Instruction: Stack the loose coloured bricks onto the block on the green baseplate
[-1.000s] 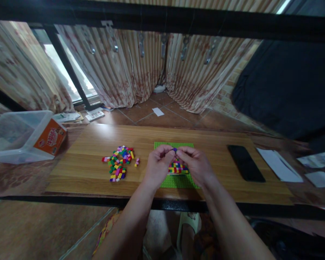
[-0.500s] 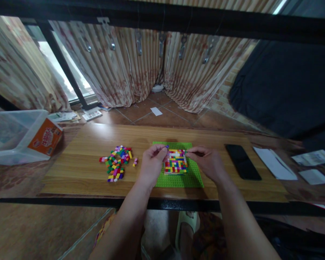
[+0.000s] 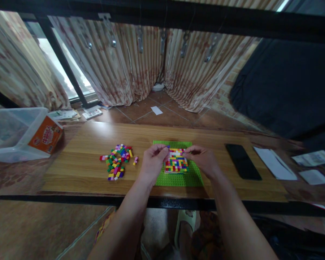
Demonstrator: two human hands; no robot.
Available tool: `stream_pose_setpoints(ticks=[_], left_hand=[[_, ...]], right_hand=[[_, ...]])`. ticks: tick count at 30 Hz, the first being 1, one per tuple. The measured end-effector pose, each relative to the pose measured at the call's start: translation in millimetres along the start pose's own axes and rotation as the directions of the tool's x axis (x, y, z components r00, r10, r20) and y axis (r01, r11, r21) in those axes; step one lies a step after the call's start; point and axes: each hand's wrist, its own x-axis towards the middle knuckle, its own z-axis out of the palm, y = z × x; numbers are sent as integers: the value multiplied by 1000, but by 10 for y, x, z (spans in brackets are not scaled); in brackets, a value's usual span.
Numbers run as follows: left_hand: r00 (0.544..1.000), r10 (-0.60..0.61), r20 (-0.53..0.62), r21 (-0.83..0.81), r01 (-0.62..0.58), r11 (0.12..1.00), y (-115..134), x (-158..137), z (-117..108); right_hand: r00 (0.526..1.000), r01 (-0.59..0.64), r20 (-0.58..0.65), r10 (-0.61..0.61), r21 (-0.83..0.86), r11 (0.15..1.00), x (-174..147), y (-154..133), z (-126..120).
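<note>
One small purple brick (image 3: 168,147) was gripped between the fingers of the left hand (image 3: 151,160), near the upper left corner of a multicoloured brick block (image 3: 176,164). The right hand (image 3: 203,159) had its fingers at the block's upper right corner; whether they were closed on a brick could not be told. The block stood on a green studded baseplate (image 3: 178,181), itself flat on the bench (image 3: 76,169). Loose bricks (image 3: 115,169) lay scattered to the left, a black phone (image 3: 243,161) to the right.
</note>
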Motion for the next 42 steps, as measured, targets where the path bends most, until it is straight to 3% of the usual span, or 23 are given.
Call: stream_pose_setpoints(ticks=[10,17,23,27,29,35,42], left_hand=[[1000,16,2,28,-16,999,-7,-10,-16],[1000,12,20,40,-13,999,-34,-8,-6],[999,-6,32,48,4,999,-72,-20,15],[999,-11,41,65,8,998,-87,-9,12],[998,-10,61,67,6,998,-85,-6,19],[990,8,137,97,-21,995,-67,-29,70],[988,44,146,108,-61,992,-105,-23,87]], right_hand=[[972,-228,114,206,225,947,22,20,-8],[959,-279,134,250,274,921,13,34,25],[976,-212,101,194,213,954,9,-26,4],[997,-52,-53,59,138,989,-17,-142,25],[997,22,-74,-13,125,992,-54,-231,67],[989,48,135,-64,117,992,-176,-443,184],[988,-2,150,-19,137,991,-209,-486,164]])
